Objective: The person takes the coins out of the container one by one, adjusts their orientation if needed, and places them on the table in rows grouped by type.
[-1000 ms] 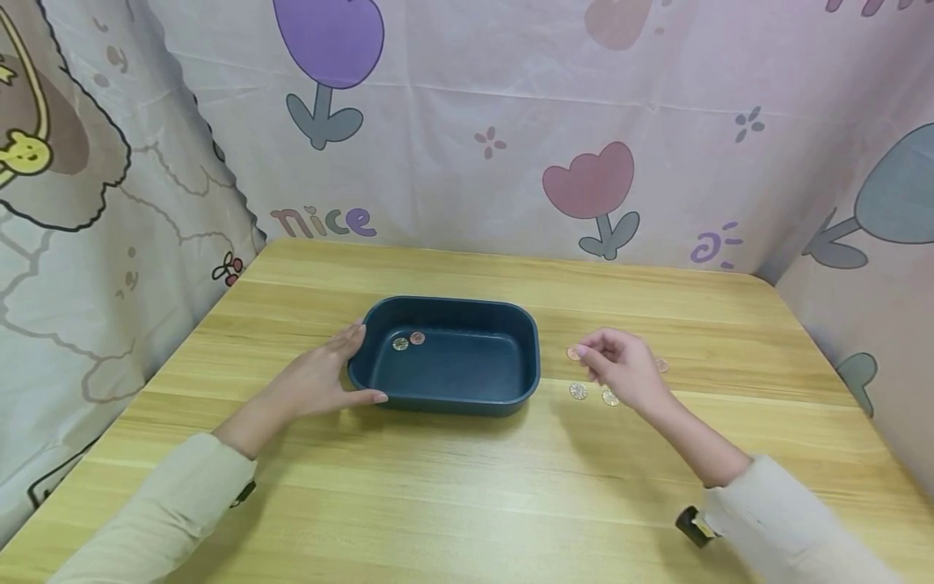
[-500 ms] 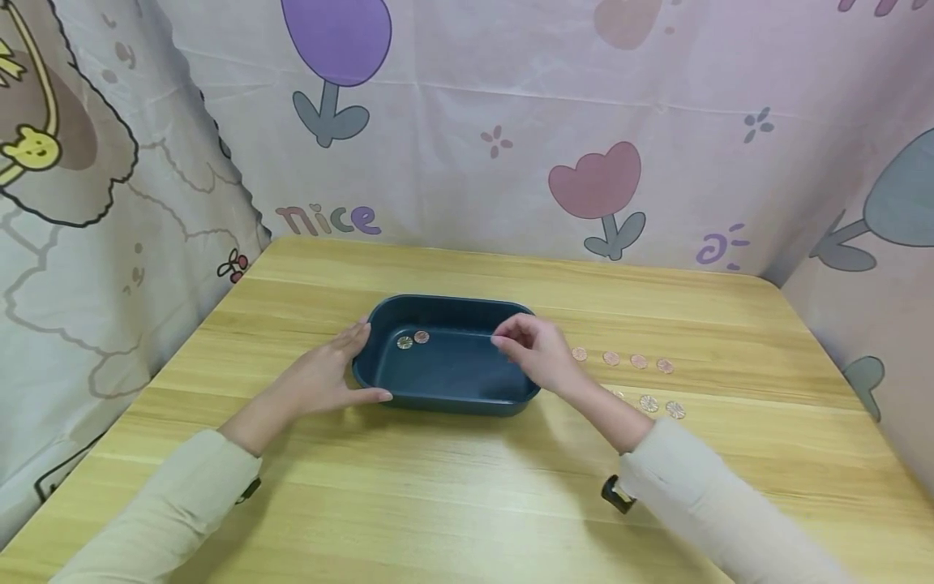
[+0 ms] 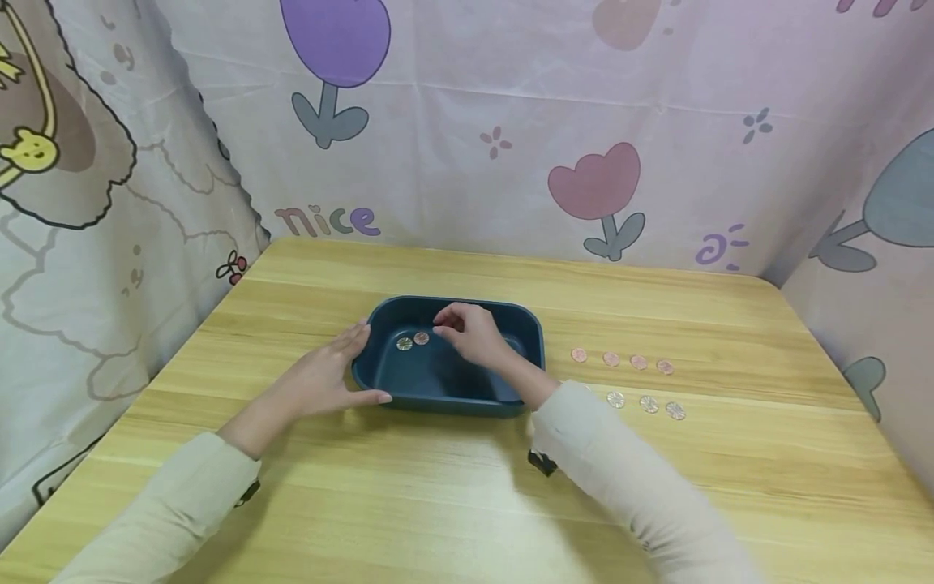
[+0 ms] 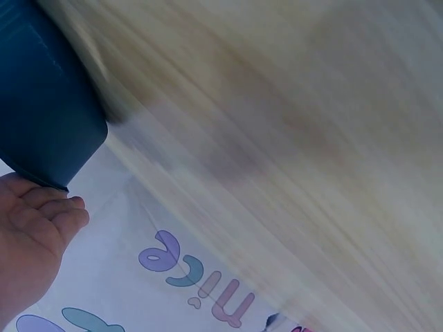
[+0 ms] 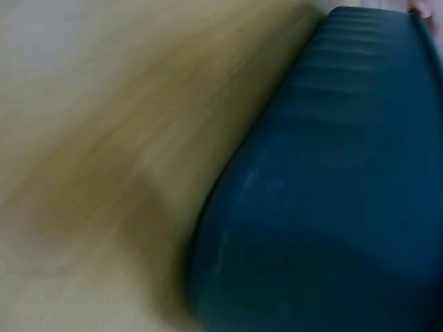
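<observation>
A deep dark blue rectangular tray [image 3: 438, 400] stands on the table. My left hand [image 3: 324, 377] grips its left end, thumb along the front wall and fingers at the rim. In the left wrist view the fingers bend against the corner of the tray. Two coins lie inside at the left, one gold-coloured [image 3: 404, 344] and one copper-coloured [image 3: 421, 338]. Over the tray's middle, my right hand [image 3: 474, 334] reaches in with loosely bent fingers, fingertips just right of the copper-coloured coin. No object shows between them. The right wrist view has only the tray's outer wall [image 5: 332, 180], blurred.
Right of the tray lies a row of several copper-coloured coins [image 3: 610, 358]. In front of it runs a row of silver-coloured coins [image 3: 649, 404], its left end partly hidden by the right sleeve [image 3: 606, 446]. A printed curtain [image 3: 452, 186] hangs behind the wooden table [image 3: 409, 503].
My right hand has moved left from the coin rows to inside the tray. The copper-coloured coin near its fingertips a second ago remains on the table. My left hand stays on the tray.
</observation>
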{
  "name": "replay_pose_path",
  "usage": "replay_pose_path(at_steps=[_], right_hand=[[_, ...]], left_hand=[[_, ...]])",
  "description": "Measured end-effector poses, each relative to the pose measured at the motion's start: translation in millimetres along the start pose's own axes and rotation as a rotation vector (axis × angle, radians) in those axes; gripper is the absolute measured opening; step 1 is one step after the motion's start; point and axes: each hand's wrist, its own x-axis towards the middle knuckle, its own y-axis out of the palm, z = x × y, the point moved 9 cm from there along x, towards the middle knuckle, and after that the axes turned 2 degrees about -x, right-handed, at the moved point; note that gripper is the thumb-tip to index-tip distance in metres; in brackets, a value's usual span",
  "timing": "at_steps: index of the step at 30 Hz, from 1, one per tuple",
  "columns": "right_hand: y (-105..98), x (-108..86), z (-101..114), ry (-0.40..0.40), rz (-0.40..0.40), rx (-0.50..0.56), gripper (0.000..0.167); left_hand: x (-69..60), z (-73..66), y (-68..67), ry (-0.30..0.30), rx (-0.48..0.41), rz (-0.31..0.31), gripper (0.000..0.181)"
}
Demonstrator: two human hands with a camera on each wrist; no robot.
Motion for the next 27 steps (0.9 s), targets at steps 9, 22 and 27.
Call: replay_pose_path(at_steps=[9,22,27], right_hand=[[32.9,28.3,-10.9,0.102,0.140,-0.090,0.026],[65.5,28.7,-19.8,0.077,0.331,-0.274,0.037],[66.4,28.2,-20.4,0.074,0.302,-0.307,0.025]], left_hand=[[0.6,-1.2,-0.4,0.010,-0.003,-0.013,0.111],[1.3,-3.0,-2.2,0.016,-0.004,-0.015,0.110],[0.6,-3.4,-2.1,0.017,0.000,-0.020,0.110]])
